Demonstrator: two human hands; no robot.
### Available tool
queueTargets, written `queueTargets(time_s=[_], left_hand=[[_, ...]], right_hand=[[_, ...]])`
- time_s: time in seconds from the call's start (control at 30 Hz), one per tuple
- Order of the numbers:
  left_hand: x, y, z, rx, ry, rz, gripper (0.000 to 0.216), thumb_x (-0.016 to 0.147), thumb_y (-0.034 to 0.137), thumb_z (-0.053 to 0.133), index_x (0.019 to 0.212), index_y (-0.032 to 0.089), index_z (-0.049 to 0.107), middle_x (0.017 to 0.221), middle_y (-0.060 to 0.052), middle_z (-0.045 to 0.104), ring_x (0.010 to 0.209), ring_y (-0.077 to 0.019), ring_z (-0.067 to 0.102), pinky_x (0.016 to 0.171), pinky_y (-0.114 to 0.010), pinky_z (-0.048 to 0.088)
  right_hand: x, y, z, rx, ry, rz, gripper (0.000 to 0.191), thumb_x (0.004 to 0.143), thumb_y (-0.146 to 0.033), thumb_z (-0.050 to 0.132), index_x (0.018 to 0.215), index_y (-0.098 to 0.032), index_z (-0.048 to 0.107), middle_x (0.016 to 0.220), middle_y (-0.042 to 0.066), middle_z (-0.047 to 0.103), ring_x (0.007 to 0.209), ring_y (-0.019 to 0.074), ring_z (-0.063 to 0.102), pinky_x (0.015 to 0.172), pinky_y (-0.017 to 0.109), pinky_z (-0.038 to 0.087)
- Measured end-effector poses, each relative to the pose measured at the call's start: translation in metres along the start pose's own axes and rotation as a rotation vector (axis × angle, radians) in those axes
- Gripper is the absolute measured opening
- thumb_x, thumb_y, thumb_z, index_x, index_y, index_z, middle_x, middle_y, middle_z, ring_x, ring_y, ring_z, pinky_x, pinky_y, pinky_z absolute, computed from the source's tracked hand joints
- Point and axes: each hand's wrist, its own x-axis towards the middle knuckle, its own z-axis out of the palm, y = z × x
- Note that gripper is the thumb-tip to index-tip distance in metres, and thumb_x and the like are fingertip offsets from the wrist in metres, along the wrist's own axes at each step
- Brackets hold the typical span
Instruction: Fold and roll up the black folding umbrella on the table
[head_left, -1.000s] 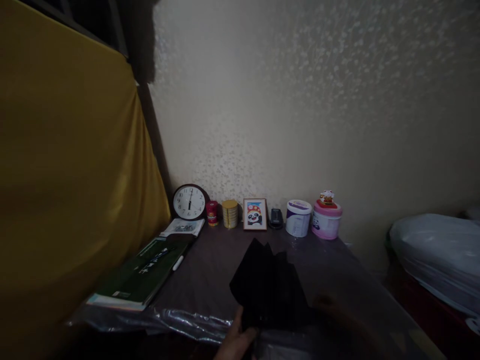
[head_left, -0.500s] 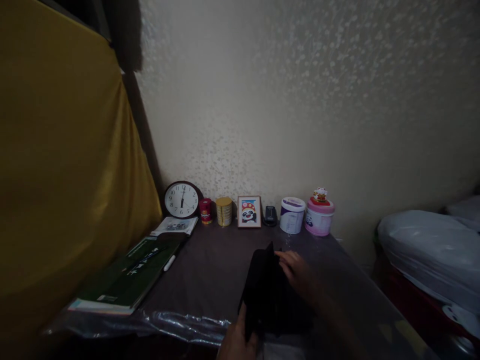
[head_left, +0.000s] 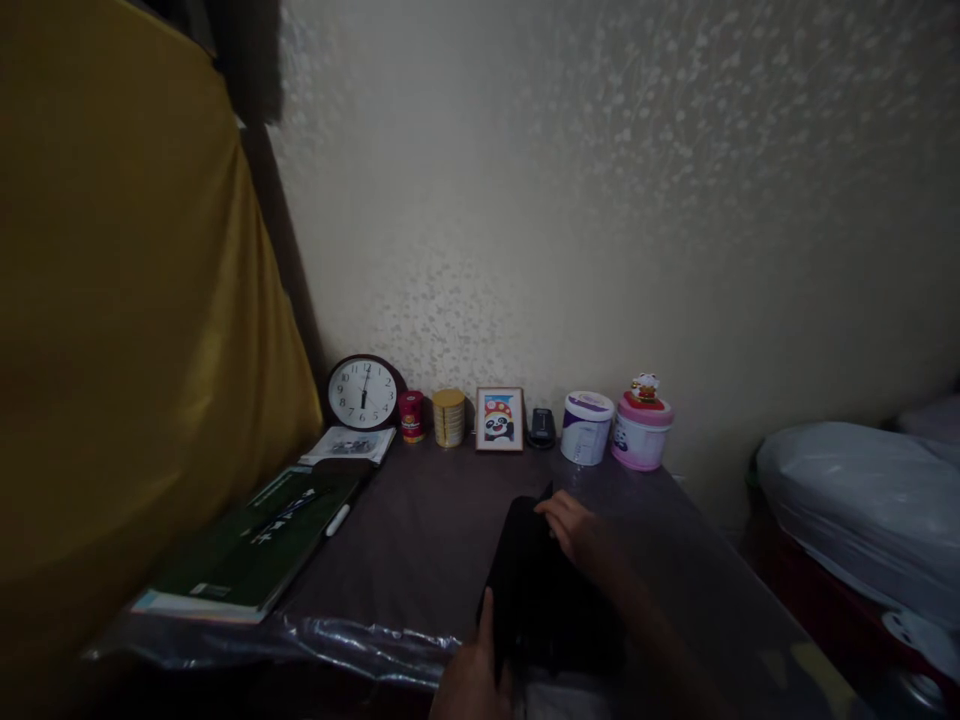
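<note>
A black bag-like item lies at the near edge of the table, so dark that its exact kind and inner details are lost. At its upper right edge, my right hand is closed, fingertips pinching a raised flap or rim. My left hand holds the lower left side, the index finger stretched up along the edge and the other fingers partly hidden by the item and the frame's bottom.
A clock, red can, yellow tin, framed panda picture, small black device and two tubs line the wall. A green book and white marker lie left on the plastic-covered table.
My right hand has moved slightly left and up over the black item, bringing the pinched flap leftward. My left hand stays at the lower left side. The view has shifted a little.
</note>
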Motion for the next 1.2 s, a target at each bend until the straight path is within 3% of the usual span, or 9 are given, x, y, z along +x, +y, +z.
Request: queueTargets(time_s=[0.1,0.2,0.37,0.5,0.63,0.77,0.93,1.07,1.2], left_hand=[[0.0,0.007,0.0,0.202,-0.049,0.019,0.082,0.073,0.014,0.044,0.137,0.009,-0.007,0.102,-0.018,0.065,0.092,-0.0278,0.061,0.077,-0.035,0.043],[0.001,0.012,0.004,0.245,-0.067,0.003,0.087,0.068,0.01,0.046,0.137,0.01,-0.007,0.113,-0.02,0.059,0.095,-0.0279,0.06,0.076,-0.034,0.043],[0.007,0.009,0.017,0.256,-0.095,-0.058,0.078,0.069,0.006,0.041,0.139,0.011,0.007,0.121,-0.02,0.053,0.1,-0.0281,0.058,0.079,-0.034,0.043],[0.013,-0.005,0.027,0.242,-0.083,-0.009,0.076,0.073,0.018,0.042,0.138,0.005,0.004,0.125,-0.023,0.048,0.101,-0.0293,0.057,0.079,-0.034,0.043],[0.016,-0.013,0.03,0.188,-0.065,-0.052,0.078,0.076,0.024,0.039,0.137,0.0,-0.003,0.106,-0.021,0.062,0.093,-0.0293,0.061,0.074,-0.034,0.043],[0.013,-0.006,0.025,0.126,-0.054,-0.064,0.083,0.076,0.02,0.041,0.135,0.016,-0.018,0.099,-0.012,0.067,0.083,-0.0229,0.064,0.065,-0.028,0.042],[0.015,0.004,0.023,0.271,-0.074,-0.056,0.078,0.071,0.009,0.042,0.136,0.033,0.005,0.105,-0.011,0.063,0.088,-0.0242,0.063,0.072,-0.032,0.043],[0.023,0.005,0.027,0.307,-0.111,-0.1,0.078,0.073,0.012,0.044,0.135,0.034,0.002,0.11,-0.014,0.06,0.093,-0.0303,0.062,0.075,-0.04,0.044],[0.03,0.002,0.032,0.279,-0.135,-0.117,0.074,0.076,0.015,0.041,0.135,0.032,0.002,0.107,-0.015,0.062,0.091,-0.0313,0.062,0.072,-0.04,0.045]], right_hand=[[0.013,-0.011,0.007,0.041,0.039,0.034,0.028,0.087,-0.017,0.033,0.095,-0.022,0.059,0.089,0.003,0.057,0.072,0.0119,0.057,0.068,0.022,0.045],[0.022,-0.026,0.024,-0.017,0.029,0.074,0.027,0.088,-0.017,0.033,0.095,-0.023,0.058,0.09,0.003,0.058,0.075,0.0125,0.058,0.069,0.022,0.044],[0.018,-0.038,0.072,-0.124,-0.008,0.112,0.025,0.089,-0.019,0.034,0.093,-0.025,0.059,0.089,0.002,0.059,0.081,0.0138,0.058,0.068,0.022,0.043],[0.012,-0.039,0.091,-0.177,0.0,0.121,0.025,0.089,-0.018,0.034,0.092,-0.025,0.058,0.088,0.003,0.059,0.084,0.0153,0.056,0.072,0.023,0.043],[0.012,-0.04,0.092,-0.216,-0.004,0.106,0.025,0.089,-0.017,0.034,0.092,-0.025,0.058,0.089,0.003,0.059,0.084,0.0158,0.056,0.071,0.024,0.043],[0.014,-0.039,0.093,-0.214,-0.017,0.109,0.024,0.089,-0.017,0.035,0.093,-0.025,0.058,0.09,0.003,0.06,0.084,0.0156,0.057,0.071,0.023,0.044],[0.015,-0.039,0.088,-0.122,-0.029,0.113,0.024,0.089,-0.018,0.035,0.094,-0.025,0.058,0.089,0.003,0.061,0.084,0.0157,0.058,0.072,0.024,0.045],[-0.005,-0.044,0.07,0.104,-0.026,0.044,0.024,0.089,-0.021,0.037,0.103,-0.026,0.055,0.096,0.001,0.062,0.09,0.0142,0.057,0.08,0.025,0.044],[-0.029,-0.04,0.064,0.168,-0.016,-0.003,0.023,0.089,-0.021,0.039,0.092,-0.025,0.061,0.097,0.001,0.064,0.098,0.0158,0.055,0.092,0.032,0.039]])
